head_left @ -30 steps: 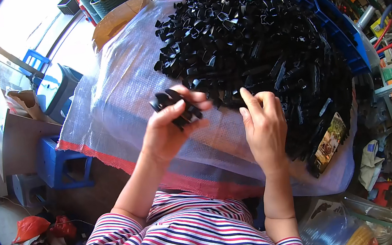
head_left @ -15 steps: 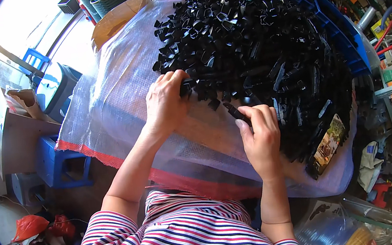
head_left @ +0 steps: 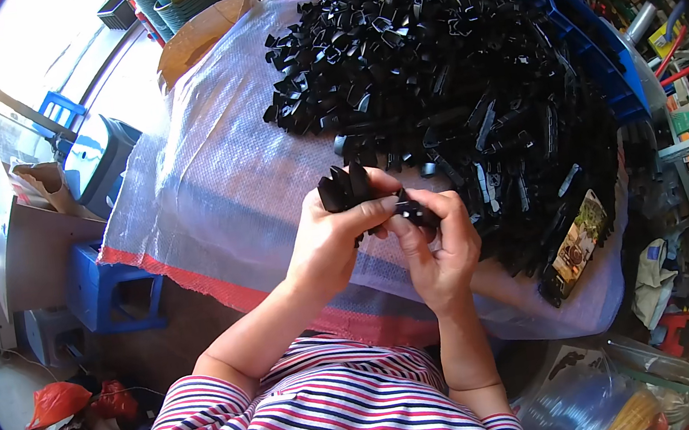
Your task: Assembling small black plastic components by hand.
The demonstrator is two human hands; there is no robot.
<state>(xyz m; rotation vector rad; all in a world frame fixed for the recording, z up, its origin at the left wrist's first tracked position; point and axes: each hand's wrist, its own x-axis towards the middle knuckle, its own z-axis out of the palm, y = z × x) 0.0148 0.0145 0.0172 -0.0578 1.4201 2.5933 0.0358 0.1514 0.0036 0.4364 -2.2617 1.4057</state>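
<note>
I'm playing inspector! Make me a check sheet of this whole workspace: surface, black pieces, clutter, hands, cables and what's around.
Surface: creased woven sheet, red-edged.
Black pieces: many, piled on the sheet.
Clutter: phone-like slab beside the black pieces; red bag lower left.
Hands: left hand grips several black pieces; right hand pinches one.
Cables: thin pale line by the red bag, perhaps a cord.
Surroundings: blue crate upper right; blue stool left; crowded shelves right.

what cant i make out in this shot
In the head view:
Black pieces in the left hand: exact count, hidden by hand and overlap.
Piece at the right hand: full shape, covered by fingers.
Black pile: lower layers, buried under upper pieces.
Striped shirt: partly cut off by bottom edge.
</note>
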